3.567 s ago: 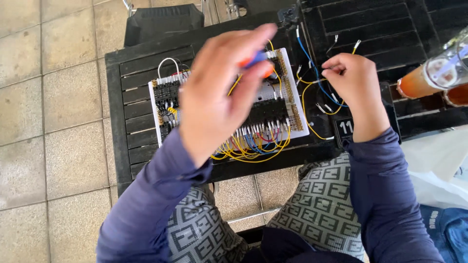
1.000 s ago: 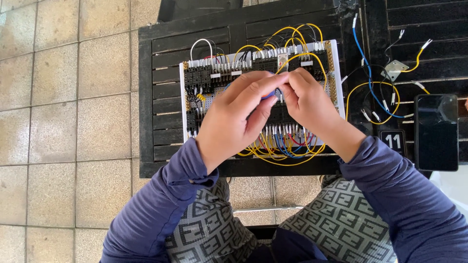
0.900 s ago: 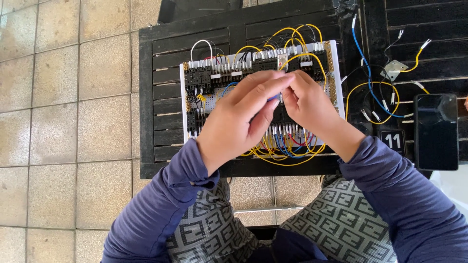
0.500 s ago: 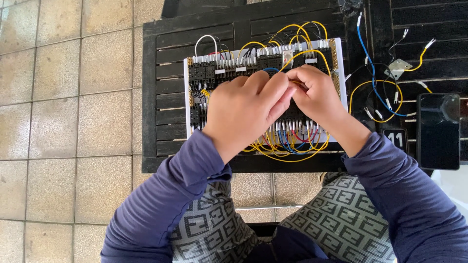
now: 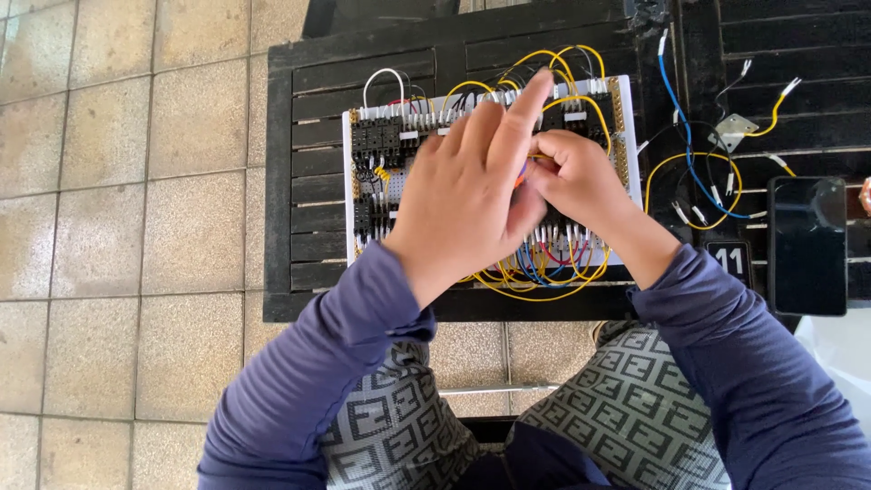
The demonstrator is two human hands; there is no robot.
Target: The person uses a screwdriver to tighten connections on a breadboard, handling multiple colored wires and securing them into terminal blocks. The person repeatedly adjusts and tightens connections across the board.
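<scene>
Both hands meet mid-frame over the wired breadboard point(image 5: 376, 195) on the desk point(image 5: 299, 181): right hand point(image 5: 576, 186) pinches a yellow jumper wire point(image 5: 535, 156), left hand point(image 5: 472, 195) loosely open; a tug could unseat neighbouring wires

Two hands in view: left point(image 5: 463, 204), right point(image 5: 572, 186), both over one white wiring board point(image 5: 363, 181). One dark slatted worktop point(image 5: 299, 191). One black phone point(image 5: 807, 245), face up at right. One small number tag point(image 5: 730, 263). One loose blue wire point(image 5: 680, 118). Yellow jumper wires point(image 5: 535, 290) on the board too many and too tangled to count.
</scene>
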